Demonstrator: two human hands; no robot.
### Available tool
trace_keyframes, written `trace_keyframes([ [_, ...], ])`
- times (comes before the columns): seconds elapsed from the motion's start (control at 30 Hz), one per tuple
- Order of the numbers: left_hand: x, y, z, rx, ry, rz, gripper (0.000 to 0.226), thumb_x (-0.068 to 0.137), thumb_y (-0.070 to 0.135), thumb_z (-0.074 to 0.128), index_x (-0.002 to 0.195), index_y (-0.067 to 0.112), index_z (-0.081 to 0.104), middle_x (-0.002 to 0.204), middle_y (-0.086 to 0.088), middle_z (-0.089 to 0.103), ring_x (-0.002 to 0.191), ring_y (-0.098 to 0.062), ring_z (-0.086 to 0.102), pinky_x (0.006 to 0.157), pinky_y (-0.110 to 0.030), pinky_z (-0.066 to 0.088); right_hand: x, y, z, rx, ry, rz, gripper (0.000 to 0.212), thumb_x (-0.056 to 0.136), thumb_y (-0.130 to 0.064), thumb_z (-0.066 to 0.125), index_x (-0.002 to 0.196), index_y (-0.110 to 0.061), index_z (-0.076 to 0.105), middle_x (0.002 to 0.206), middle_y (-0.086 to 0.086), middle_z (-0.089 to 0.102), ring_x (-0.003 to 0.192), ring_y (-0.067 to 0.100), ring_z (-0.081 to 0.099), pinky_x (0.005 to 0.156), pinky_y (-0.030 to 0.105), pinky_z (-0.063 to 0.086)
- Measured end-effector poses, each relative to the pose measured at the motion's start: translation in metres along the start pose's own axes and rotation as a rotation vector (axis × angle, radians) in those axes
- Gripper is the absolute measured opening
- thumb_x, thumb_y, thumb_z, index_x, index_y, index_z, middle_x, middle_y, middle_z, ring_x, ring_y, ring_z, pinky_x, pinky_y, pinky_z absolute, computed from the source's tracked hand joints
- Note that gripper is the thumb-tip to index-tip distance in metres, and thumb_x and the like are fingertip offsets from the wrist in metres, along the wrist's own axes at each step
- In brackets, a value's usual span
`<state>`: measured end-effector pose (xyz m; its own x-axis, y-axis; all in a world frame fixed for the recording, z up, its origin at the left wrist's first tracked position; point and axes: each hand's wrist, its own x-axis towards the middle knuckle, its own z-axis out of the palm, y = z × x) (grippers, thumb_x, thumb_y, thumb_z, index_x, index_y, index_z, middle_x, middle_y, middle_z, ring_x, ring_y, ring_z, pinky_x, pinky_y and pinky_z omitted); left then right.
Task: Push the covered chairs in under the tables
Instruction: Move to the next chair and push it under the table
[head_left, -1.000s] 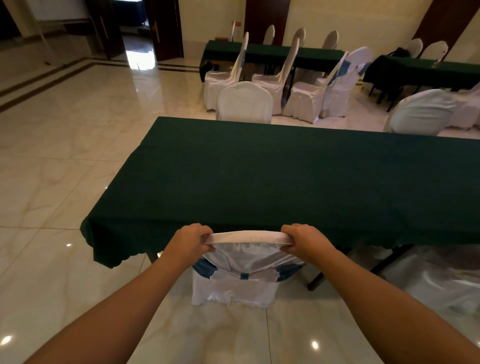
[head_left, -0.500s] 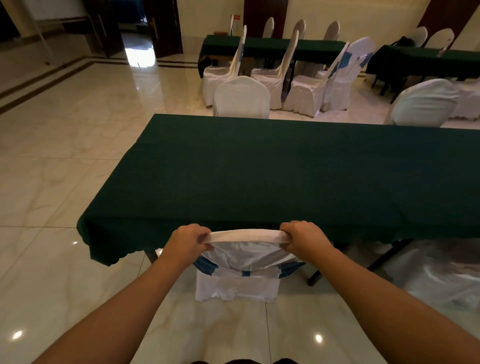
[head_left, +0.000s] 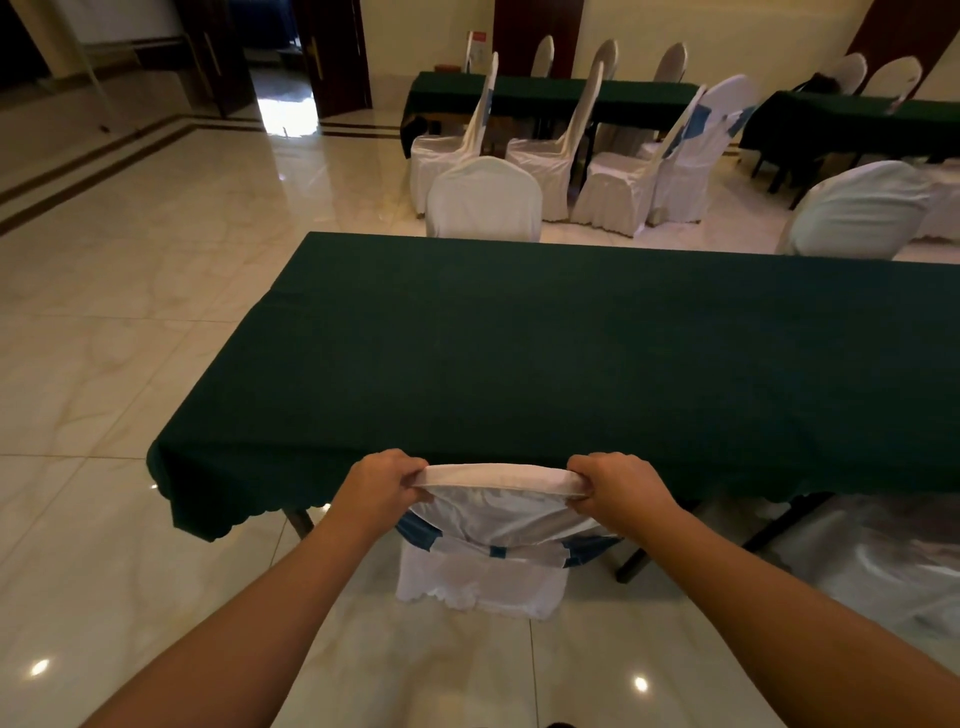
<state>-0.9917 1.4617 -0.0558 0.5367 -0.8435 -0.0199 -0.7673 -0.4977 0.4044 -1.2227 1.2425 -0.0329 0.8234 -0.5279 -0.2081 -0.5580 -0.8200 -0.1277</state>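
Note:
A white-covered chair (head_left: 493, 525) with a blue sash stands right in front of me, its backrest top against the near edge of the green-clothed table (head_left: 571, 364). My left hand (head_left: 382, 486) grips the left end of the backrest top. My right hand (head_left: 621, 486) grips the right end. The seat is hidden under the hanging cloth.
Another covered chair (head_left: 893, 566) sits low at the right, partly under the same table. Two white chair backs (head_left: 485, 200) (head_left: 857, 210) stand at the table's far side. Further back are more green tables (head_left: 550, 93) with several covered chairs. Glossy tiled floor spreads to the left.
The chair has slid forward with both hands still on it, so its backrest now meets the table edge. The view has come closer to the table.

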Motion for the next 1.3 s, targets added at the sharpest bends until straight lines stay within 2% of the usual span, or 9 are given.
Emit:
trace_keyframes([
  [0.1,0.003,0.015,0.004,0.004,-0.007,-0.005,0.027,0.086,0.034,0.074,0.111,0.025,0.07,0.097,0.005,0.06,0.087,-0.012,0.055,0.076,-0.023,0.04,-0.004,0.014,-0.005,0.07,-0.027,0.054,0.026,0.088,-0.04,0.073,0.109,-0.037,0.059,0.1,-0.01,0.067,0.085,0.011,0.06,0.079,0.031,0.052],
  [0.27,0.005,0.017,0.005,-0.01,-0.087,-0.073,0.033,0.081,0.029,0.079,0.11,0.027,0.063,0.102,0.007,0.058,0.094,-0.012,0.054,0.086,-0.029,0.048,-0.023,0.04,-0.009,0.142,-0.058,0.127,0.047,0.08,-0.037,0.081,0.118,-0.042,0.053,0.11,-0.011,0.059,0.093,0.011,0.056,0.082,0.03,0.051],
  [0.4,0.006,0.008,0.003,0.056,-0.135,-0.025,0.027,0.085,0.021,0.072,0.106,0.031,0.058,0.102,0.007,0.059,0.09,-0.013,0.055,0.08,-0.027,0.047,-0.027,0.05,-0.007,0.159,-0.07,0.188,0.037,0.089,-0.025,0.074,0.123,-0.034,0.06,0.114,-0.003,0.064,0.095,0.016,0.058,0.084,0.031,0.052],
  [0.53,0.001,-0.001,0.004,0.109,-0.169,0.083,0.024,0.088,0.031,0.069,0.109,0.033,0.056,0.1,0.011,0.056,0.087,-0.008,0.053,0.075,-0.022,0.042,-0.026,0.048,-0.009,0.157,-0.12,0.18,0.034,0.09,-0.023,0.073,0.119,-0.035,0.061,0.108,-0.003,0.064,0.093,0.016,0.058,0.079,0.028,0.049],
  [0.7,-0.01,-0.008,0.01,0.092,-0.19,0.078,0.027,0.088,0.035,0.069,0.111,0.035,0.057,0.098,0.015,0.052,0.083,-0.007,0.052,0.066,-0.018,0.038,-0.029,0.046,-0.013,0.142,-0.118,0.18,0.031,0.092,-0.023,0.071,0.12,-0.032,0.061,0.111,0.0,0.065,0.095,0.018,0.059,0.083,0.03,0.05],
  [0.8,-0.014,-0.018,0.008,0.086,-0.192,0.07,0.026,0.087,0.036,0.07,0.11,0.037,0.056,0.096,0.017,0.051,0.082,-0.006,0.052,0.069,-0.019,0.039,-0.027,0.036,-0.016,0.14,-0.133,0.165,0.033,0.091,-0.023,0.071,0.121,-0.032,0.061,0.114,0.0,0.065,0.099,0.018,0.059,0.088,0.032,0.052],
  [0.93,-0.012,-0.044,-0.007,0.089,-0.202,0.012,0.027,0.085,0.034,0.072,0.104,0.041,0.054,0.093,0.019,0.051,0.082,-0.007,0.054,0.076,-0.025,0.05,-0.022,0.009,-0.011,0.142,-0.157,0.145,0.035,0.093,-0.024,0.068,0.126,-0.032,0.059,0.116,0.001,0.064,0.1,0.019,0.06,0.09,0.035,0.053],
  [1.17,-0.002,-0.054,-0.015,0.108,-0.191,-0.013,0.028,0.086,0.031,0.072,0.11,0.037,0.057,0.095,0.014,0.052,0.085,-0.008,0.054,0.078,-0.027,0.048,-0.01,-0.014,-0.02,0.152,-0.181,0.205,0.039,0.097,-0.02,0.064,0.134,-0.028,0.055,0.124,0.006,0.061,0.108,0.025,0.06,0.096,0.039,0.052],
  [1.3,-0.002,-0.059,-0.011,0.11,-0.178,-0.028,0.028,0.086,0.03,0.071,0.109,0.037,0.058,0.092,0.015,0.051,0.083,-0.008,0.053,0.077,-0.027,0.047,-0.008,-0.017,-0.022,0.124,-0.209,0.204,0.036,0.096,-0.02,0.066,0.13,-0.026,0.057,0.121,0.006,0.062,0.105,0.025,0.06,0.095,0.039,0.052],
])
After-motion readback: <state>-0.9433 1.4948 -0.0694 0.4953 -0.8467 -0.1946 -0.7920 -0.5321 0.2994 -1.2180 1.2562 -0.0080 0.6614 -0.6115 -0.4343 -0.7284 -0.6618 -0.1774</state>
